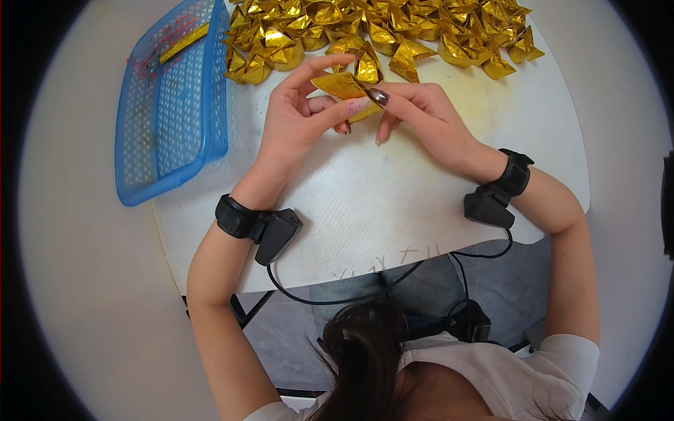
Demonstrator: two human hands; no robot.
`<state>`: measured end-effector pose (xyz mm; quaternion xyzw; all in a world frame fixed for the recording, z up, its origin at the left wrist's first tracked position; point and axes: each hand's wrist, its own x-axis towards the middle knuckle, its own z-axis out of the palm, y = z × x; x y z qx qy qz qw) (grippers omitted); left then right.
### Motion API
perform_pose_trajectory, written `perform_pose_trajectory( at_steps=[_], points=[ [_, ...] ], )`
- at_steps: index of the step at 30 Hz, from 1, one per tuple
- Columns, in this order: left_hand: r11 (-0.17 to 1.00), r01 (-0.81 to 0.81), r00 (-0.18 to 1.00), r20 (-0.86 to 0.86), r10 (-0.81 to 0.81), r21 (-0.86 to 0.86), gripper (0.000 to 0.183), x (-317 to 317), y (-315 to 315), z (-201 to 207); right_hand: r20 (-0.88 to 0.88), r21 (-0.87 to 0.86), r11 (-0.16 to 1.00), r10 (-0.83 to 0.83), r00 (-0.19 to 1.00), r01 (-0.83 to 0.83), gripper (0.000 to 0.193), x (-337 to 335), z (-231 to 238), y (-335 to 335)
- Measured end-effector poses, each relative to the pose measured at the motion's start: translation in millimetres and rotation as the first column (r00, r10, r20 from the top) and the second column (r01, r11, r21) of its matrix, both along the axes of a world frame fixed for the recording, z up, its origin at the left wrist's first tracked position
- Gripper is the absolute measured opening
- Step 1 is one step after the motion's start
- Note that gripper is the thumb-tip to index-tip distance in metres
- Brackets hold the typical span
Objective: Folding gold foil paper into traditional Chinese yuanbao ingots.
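Note:
Between my two hands, above the white table, is a piece of gold foil paper (340,85), partly folded. My left hand (298,116) grips it from the left, thumb on the near face and the index finger reaching behind its far edge. From the right, my right hand (428,121) pinches it, with the dark-nailed thumb pressed on its right end. Part of the lower fold is hidden by my fingers. Just beyond the hands lies a pile of folded gold foil paper ingots (411,59).
A blue plastic basket (216,112) at the left holds a flat gold strip (184,43) and some red bits. The white table (365,210) has a curved right edge. Black wrist straps carry small boxes, and a black cable (330,302) hangs across the table's near edge.

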<state>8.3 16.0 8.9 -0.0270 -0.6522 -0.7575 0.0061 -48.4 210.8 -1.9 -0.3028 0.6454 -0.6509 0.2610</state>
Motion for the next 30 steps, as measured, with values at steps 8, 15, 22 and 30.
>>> perform_pose_trajectory(
  at_steps=[8, 15, 22, 30],
  points=[
    [0.999, -0.024, 0.999, 0.023, 0.023, 0.034, 0.032, -0.3, 0.2, -6.8, -0.019, -0.046, 0.998, -0.049, 0.999, 0.048, 0.027, 2.8, 4.1, -3.1],
    [0.999, -0.025, 1.0, 0.013, 0.025, 0.042, 0.026, -0.1, 1.6, -7.0, -0.16, -0.02, 0.975, -0.223, 0.962, 0.222, 0.013, -0.8, 6.5, 0.1],
    [0.999, -0.037, 0.999, 0.016, 0.037, 0.009, 0.024, -0.1, 1.2, -3.6, -0.156, -0.029, 0.976, -0.219, 0.963, 0.217, 0.014, 0.1, 6.8, -2.8],
    [0.998, -0.062, 0.998, 0.016, 0.062, -0.007, 0.026, 0.2, 2.4, -7.7, -0.205, -0.027, 0.973, -0.231, 0.951, 0.231, 0.014, -0.9, 2.3, -1.8]
  ],
)
